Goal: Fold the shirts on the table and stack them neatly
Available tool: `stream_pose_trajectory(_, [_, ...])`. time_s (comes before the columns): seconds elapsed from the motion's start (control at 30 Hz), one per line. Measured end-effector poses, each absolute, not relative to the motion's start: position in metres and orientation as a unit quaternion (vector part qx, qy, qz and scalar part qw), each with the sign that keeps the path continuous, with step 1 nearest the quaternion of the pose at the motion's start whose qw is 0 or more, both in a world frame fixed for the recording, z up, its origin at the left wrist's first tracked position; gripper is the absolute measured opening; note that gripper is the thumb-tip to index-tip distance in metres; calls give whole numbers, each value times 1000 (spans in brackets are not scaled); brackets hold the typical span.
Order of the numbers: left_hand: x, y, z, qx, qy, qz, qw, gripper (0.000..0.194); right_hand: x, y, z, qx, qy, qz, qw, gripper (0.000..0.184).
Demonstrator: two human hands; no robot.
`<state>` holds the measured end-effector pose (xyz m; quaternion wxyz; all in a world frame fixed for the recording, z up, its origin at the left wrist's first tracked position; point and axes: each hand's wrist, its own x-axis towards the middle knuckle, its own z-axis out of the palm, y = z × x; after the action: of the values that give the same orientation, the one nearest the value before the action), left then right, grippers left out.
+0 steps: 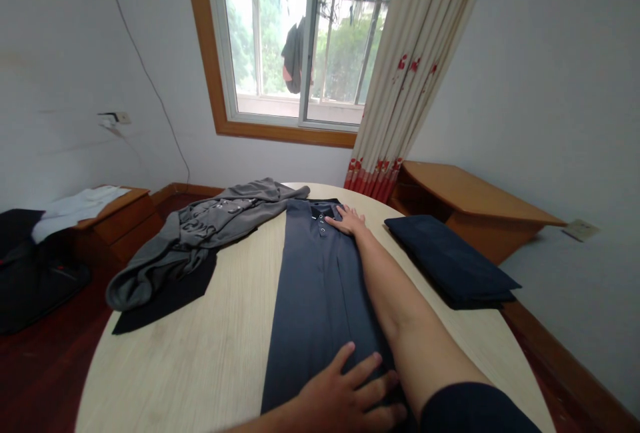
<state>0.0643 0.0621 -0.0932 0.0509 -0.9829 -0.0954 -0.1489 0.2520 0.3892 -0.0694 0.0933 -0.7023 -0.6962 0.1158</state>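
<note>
Dark grey-blue shirt (313, 300) on the round pale counter (235, 313), laid out as a long narrow strip at the centre of the frame. Long axis runs nearly straight away from the wearer: collar (329, 211) at the far end, just above mid-frame, body coming down to the bottom edge, where the hem cannot be made out. Right hand (349, 221) is at the far end, palm down and open, fingers spread over the collar and shoulder; no grip seen. Its forearm (395, 300) follows the strip's right side and hides much of that edge. Left hand (353, 393) is at the near end, bottom centre, entering from the lower left with fingers fanned to the right across the cloth; open, nothing pinched; whether it presses or only skims, cannot tell. So the hands stand at opposite ends of the axis: right nearer the collar, left nearer the lower body, most of the length lying between. Left edge of the strip is uncovered for most of its run. Beside it: rumpled grey hoodie (220, 216) over dark cloth (183, 296) to the left, folded navy garment (445, 253) to the right, both apart from the shirt's middle.
</note>
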Motion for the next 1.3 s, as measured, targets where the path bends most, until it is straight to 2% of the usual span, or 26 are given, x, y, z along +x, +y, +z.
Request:
stream_pose_trajectory(0.07, [63,60,-86,-987,-91,-130,30,41,260,390,-67,-714,-674,140,128,102])
stream_pose_trajectory(0.2, [58,55,-70,-991,-89,-96,-25,47,273,375,-65,-703,-653,182,214,87])
stream_pose_trajectory(0.43, [49,41,-44,-977,-106,-76,-171,69,283,289,-76,-623,-742,154,193,74])
stream_pose_trajectory(0.53, [49,36,-41,-970,-116,-64,-202,73,284,247,-76,-597,-775,128,167,74])
stream_pose_trajectory(0.67, [48,37,-39,-962,-110,-68,-241,67,281,200,-72,-569,-807,89,130,71])
stream_pose_trajectory(0.77, [41,50,-33,-951,-124,-116,-258,54,276,167,-68,-544,-826,81,126,68])
stream_pose_trajectory(0.87, [26,76,-25,-936,-182,-186,-239,39,262,129,-63,-490,-857,99,121,64])
stream_pose_trajectory(1.0, [-5,114,-28,-907,-283,-242,-197,37,242,85,-54,-414,-888,161,118,66])
stream_pose_trajectory(1.1, [-32,133,-39,-892,-335,-242,-180,35,245,80,-52,-397,-884,190,158,56])
stream_pose_trajectory(1.17, [-48,140,-45,-890,-360,-225,-166,34,260,91,-54,-442,-856,176,202,49])
stream_pose_trajectory(1.3, [-70,145,-49,-895,-364,-191,-171,40,302,119,-62,-533,-799,135,242,53])
